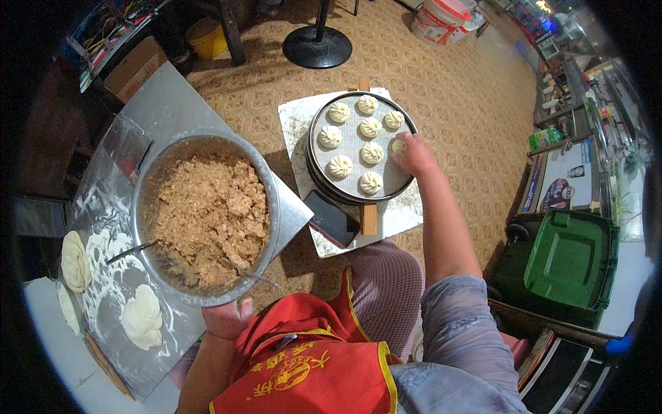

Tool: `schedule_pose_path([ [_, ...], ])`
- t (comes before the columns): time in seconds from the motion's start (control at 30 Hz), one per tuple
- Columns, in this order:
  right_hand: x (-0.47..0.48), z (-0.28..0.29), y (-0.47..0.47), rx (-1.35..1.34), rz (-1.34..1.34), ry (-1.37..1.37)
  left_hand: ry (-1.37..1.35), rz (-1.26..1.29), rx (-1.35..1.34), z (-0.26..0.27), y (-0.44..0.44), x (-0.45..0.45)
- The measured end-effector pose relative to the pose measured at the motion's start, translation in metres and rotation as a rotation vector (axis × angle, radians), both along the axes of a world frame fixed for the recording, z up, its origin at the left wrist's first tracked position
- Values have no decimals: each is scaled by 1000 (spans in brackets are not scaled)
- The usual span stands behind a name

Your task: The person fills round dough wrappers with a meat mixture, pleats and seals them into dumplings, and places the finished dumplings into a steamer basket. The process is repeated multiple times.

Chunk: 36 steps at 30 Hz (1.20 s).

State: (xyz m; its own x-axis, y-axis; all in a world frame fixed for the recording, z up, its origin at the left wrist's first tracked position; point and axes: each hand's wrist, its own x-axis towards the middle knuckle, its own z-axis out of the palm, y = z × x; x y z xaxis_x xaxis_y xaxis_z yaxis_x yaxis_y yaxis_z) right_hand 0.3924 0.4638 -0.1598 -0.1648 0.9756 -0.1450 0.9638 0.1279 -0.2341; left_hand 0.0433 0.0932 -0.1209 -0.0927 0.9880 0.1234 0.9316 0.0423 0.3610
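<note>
My right hand (415,156) reaches over the right side of a round steamer tray (351,189). Its fingers are around a pleated bun (398,146) and partly hide it. Several more pleated buns (371,127) sit spaced out on the mesh liner. My left hand (227,316) is low, just below the near rim of a large metal bowl (274,207); its fingers are partly hidden, so I cannot tell whether it holds anything. A crumbly brown filling (212,217) fills much of the bowl, with a metal utensil (258,278) leaning on the rim.
Flattened dough rounds (142,318) and a dough pile (76,261) lie on the floured metal table (176,98). A dark phone (331,220) lies beside the steamer on a low stand (295,121). A green-lidded bin (569,264) stands at right, a black pedestal base (317,47) ahead.
</note>
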Motion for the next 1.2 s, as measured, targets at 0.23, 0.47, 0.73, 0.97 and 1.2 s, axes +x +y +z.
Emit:
schedule_pose_path([
  [0.23,-18,0,-6,79,-95,-14,-1,20,-34,-5,-1,-1],
  [0.47,-18,7,-3,13,-126,30,-10,8,6,-3,1,-1],
  [0.73,-16,8,8,20,-248,195,88,-3,-65,-13,-9,-5],
  [0.97,-28,13,31,134,-178,151,163,17,-16,-34,-25,-10],
  [1.2,-33,-3,55,95,-190,79,165,-10,-47,-26,-22,-9],
])
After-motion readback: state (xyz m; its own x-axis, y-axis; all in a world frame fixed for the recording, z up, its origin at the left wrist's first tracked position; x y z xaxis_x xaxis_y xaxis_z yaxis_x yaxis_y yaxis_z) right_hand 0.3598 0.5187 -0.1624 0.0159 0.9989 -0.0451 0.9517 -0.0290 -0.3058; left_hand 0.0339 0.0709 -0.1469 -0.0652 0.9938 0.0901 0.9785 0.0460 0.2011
